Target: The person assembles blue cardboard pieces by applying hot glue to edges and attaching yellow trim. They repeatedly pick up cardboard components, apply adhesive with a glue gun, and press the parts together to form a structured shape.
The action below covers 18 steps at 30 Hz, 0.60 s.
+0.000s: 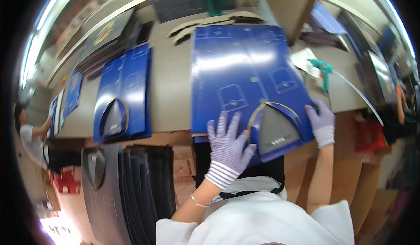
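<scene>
A second flat blue printed sheet [124, 94] lies on the grey worktop [170, 87] at nine o'clock, its grey curved flap toward the near edge. At two o'clock a teal glue gun [323, 70] rests on the worktop. Dark sheets [127, 188] stand stacked below at seven o'clock. Another person [26, 129] works at far nine o'clock.

Hidden, cut-off and unreadable items

Blue card sheet [245, 70]: near edge covered by both gloved hands, left [227, 146] and right [321, 122]; far corner under a brown board [297, 4]. Small markings on grey flap [275, 133]: too small to tell. Person at left rim [28, 129]: cut off, blurred. Dark sheets [127, 188] below counter [170, 83]: lower ends out of view.
</scene>
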{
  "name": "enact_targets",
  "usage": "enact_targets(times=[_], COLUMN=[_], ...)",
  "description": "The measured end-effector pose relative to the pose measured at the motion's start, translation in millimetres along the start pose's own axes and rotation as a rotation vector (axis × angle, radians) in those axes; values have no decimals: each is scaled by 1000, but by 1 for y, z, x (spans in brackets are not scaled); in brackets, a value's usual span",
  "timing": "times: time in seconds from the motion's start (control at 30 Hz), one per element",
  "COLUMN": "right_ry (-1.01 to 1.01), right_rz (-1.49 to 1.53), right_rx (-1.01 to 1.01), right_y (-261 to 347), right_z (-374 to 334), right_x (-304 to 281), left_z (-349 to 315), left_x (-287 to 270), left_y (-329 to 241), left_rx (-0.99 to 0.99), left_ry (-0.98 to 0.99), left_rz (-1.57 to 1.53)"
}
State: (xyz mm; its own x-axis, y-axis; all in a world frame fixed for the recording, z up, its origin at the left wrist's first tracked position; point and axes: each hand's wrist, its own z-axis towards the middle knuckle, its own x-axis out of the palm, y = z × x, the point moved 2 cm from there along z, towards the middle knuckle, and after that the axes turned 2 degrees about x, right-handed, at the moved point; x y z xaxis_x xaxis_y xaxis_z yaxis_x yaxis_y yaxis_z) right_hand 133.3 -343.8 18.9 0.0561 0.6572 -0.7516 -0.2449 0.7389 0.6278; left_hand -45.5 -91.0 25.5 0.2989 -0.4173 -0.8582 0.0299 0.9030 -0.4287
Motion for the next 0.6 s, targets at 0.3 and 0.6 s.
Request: enact_targets(times=[0.3, 0.6], right_ry=[-172, 288], right_rz=[415, 214], right_rx=[-453, -870], right_y=[-38, 189], right_z=[53, 265], right_x=[-16, 8], left_z=[-17, -27], left_x=[-36, -91], left_y=[64, 83], left_rx=[-349, -244], left_ry=[-459, -332], left_rz=[-961, -1298])
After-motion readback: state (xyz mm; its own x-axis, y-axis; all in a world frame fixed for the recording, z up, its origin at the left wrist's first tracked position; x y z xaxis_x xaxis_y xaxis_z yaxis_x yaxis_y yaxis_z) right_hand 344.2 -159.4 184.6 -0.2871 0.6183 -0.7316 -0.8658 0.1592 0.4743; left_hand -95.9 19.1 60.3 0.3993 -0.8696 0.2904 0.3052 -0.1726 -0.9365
